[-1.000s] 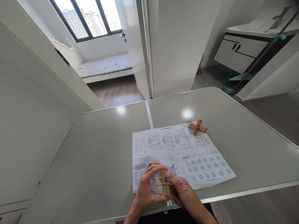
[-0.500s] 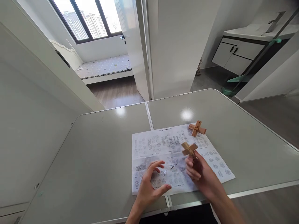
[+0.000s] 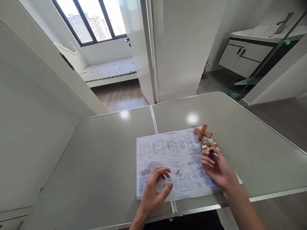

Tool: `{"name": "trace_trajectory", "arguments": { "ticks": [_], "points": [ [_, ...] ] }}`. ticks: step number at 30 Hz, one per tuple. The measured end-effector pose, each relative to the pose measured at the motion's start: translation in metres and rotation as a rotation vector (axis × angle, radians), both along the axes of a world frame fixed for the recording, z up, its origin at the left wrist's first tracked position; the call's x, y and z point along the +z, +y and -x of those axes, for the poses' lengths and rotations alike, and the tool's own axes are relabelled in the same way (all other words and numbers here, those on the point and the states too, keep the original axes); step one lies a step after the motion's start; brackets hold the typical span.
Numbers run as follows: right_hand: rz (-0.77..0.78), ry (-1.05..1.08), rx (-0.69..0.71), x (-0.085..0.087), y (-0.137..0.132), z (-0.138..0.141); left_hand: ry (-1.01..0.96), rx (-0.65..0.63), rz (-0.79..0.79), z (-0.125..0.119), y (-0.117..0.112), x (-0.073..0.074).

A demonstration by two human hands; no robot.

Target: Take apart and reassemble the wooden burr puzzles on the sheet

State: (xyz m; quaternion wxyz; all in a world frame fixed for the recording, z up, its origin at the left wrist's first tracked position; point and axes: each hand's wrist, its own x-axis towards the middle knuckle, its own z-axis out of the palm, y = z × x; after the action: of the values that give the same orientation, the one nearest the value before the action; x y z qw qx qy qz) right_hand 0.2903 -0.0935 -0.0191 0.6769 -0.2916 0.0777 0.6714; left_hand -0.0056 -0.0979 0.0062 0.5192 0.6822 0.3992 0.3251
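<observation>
My right hand (image 3: 217, 166) pinches a light wooden interlocking puzzle (image 3: 210, 144) by its near end, over the right part of a printed instruction sheet (image 3: 158, 147). Just beyond it lies a second, redder cross-shaped wooden puzzle (image 3: 203, 132) at the sheet's upper right corner. My left hand (image 3: 157, 187) hovers at the sheet's lower left, its fingers curved and apart around nothing. Near its fingertips are two tiny metallic bits, one of them a small piece (image 3: 177, 172) on the paper; their kind is too small to tell.
The sheet lies on a grey-green folding table (image 3: 107, 166) with a metal-edged seam down its middle. Beyond the table stand a white door (image 3: 139, 48), a bed (image 3: 112, 70) under a window, and a washbasin cabinet (image 3: 244, 56) at right.
My right hand has carried the light wooden puzzle right and slightly forward, close to the redder one. My left hand stays nearly in place, its thumb a little higher.
</observation>
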Motion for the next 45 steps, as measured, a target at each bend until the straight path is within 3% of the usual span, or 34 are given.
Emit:
{"name": "trace_trajectory", "arguments": {
  "ticks": [6, 9, 15, 20, 23, 45],
  "points": [
    [0.005, 0.064, -0.013, 0.006, 0.000, -0.002, -0.002, -0.005, -0.007, 0.000, 0.000, -0.001],
    [-0.006, -0.036, 0.000, 0.005, -0.006, 0.004, 0.006, -0.005, 0.003, 0.000, 0.000, -0.002],
    [0.043, -0.748, 0.085, -0.005, -0.034, 0.040, 0.057, 0.003, 0.016, -0.001, -0.001, -0.002],
    [-0.052, -1.379, 0.317, -0.007, -0.053, 0.065, 0.092, 0.031, 0.011, -0.005, 0.001, -0.001],
    [-0.115, -1.603, 0.368, -0.005, -0.055, 0.070, 0.096, 0.042, 0.018, -0.007, 0.002, 0.001],
    [-0.146, -1.640, 0.411, -0.010, -0.052, 0.066, 0.186, 0.031, -0.076, -0.013, -0.004, -0.009]
  ]
}}
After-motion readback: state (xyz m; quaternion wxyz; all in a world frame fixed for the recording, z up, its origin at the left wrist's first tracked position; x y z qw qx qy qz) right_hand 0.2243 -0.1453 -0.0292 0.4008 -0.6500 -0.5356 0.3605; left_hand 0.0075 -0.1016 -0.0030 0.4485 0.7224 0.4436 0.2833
